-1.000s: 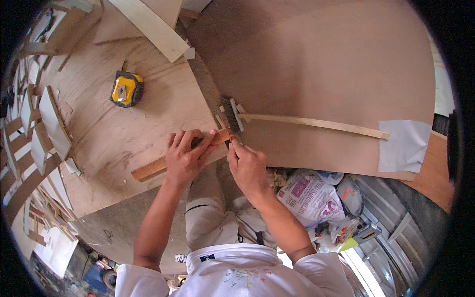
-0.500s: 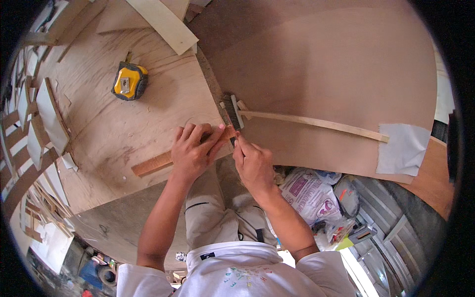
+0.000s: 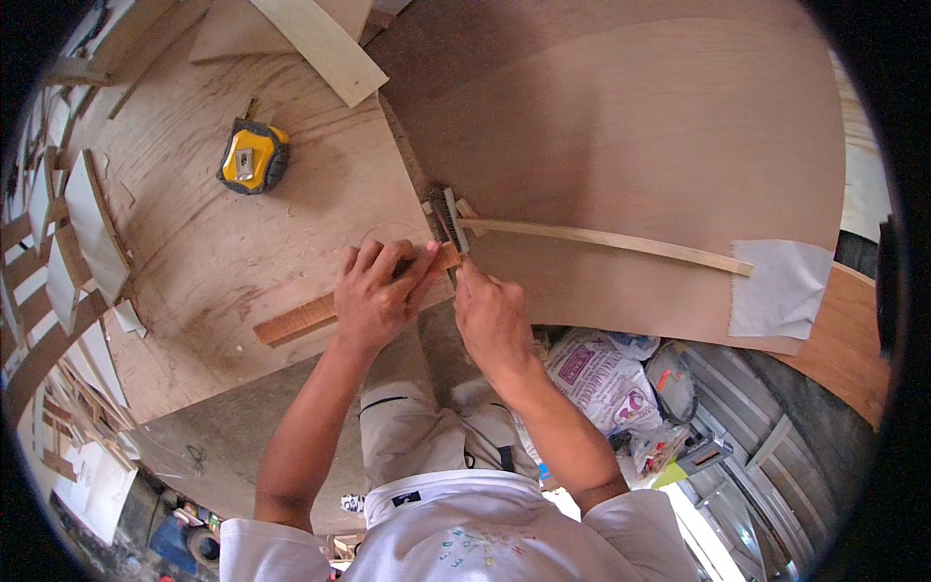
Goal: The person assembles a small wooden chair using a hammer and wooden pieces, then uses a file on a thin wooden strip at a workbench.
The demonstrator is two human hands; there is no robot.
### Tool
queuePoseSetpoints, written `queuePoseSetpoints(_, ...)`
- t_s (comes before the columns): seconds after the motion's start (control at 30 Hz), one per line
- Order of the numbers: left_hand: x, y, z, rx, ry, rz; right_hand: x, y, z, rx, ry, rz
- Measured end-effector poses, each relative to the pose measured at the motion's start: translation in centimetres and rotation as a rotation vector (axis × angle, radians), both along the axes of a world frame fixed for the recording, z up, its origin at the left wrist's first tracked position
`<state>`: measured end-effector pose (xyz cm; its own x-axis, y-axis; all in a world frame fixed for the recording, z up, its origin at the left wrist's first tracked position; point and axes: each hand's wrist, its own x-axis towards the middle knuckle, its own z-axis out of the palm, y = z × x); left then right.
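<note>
A reddish-brown wooden strip (image 3: 296, 320) lies slantwise near the front edge of the plywood table (image 3: 320, 233). My left hand (image 3: 373, 293) is closed over the strip, pressing it down with the fingers bent and the thumb toward its right end. That end reaches the table's right edge. My right hand (image 3: 493, 315) is closed beside it, gripping a tool mostly hidden by the fingers. A dark, narrow blade-like part (image 3: 443, 218), possibly a saw blade, extends beyond the strip's end; its exact kind is unclear.
A yellow-and-black tape measure (image 3: 254, 157) sits on the plywood. A pale board (image 3: 325, 48) lies farther back. On the large brown panel (image 3: 659, 126) to the right are a thin wooden stick (image 3: 601, 237) and a grey cloth (image 3: 781, 291). Cut wood pieces (image 3: 97, 228) crowd the left.
My right hand has shifted slightly left and the dark blade-like part has moved a little with it. My left hand stays on the strip. The whole view has shifted slightly.
</note>
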<state>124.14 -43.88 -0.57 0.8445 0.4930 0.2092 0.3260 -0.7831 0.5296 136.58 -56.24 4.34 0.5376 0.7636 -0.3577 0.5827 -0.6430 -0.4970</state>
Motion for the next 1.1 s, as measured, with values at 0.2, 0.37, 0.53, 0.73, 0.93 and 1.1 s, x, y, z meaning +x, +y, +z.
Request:
queuePoseSetpoints(0.2, -0.3, 0.1, -0.1, -0.006, 0.019, -0.014, 0.2, 0.1, -0.4, -0.006, 0.009, 0.039)
queuePoseSetpoints(0.37, -0.3, 0.2, -0.4, 0.005, 0.005, -0.020, 0.5, 0.1, 1.0, -0.071, 0.080, 0.006)
queuePoseSetpoints(0.53, -0.5, 0.2, 0.1, -0.004, 0.052, -0.039, 1.2, 0.9, 0.2, -0.022, 0.049, 0.053)
queuePoseSetpoints(0.73, -0.2, 0.2, -0.4, 0.025, -0.019, -0.017, 1.2, 1.1, 0.1, -0.062, 0.056, 0.058)
queuePoseSetpoints(0.93, -0.3, 0.0, -0.6, 0.038, -0.013, -0.011, 0.9, 0.8, 1.6, -0.176, 0.090, 0.043)
queuePoseSetpoints(1.1, -0.2, 0.0, -0.4, 0.008, 0.010, -0.027, 1.5, 1.9, 0.4, -0.163, 0.099, 0.071)
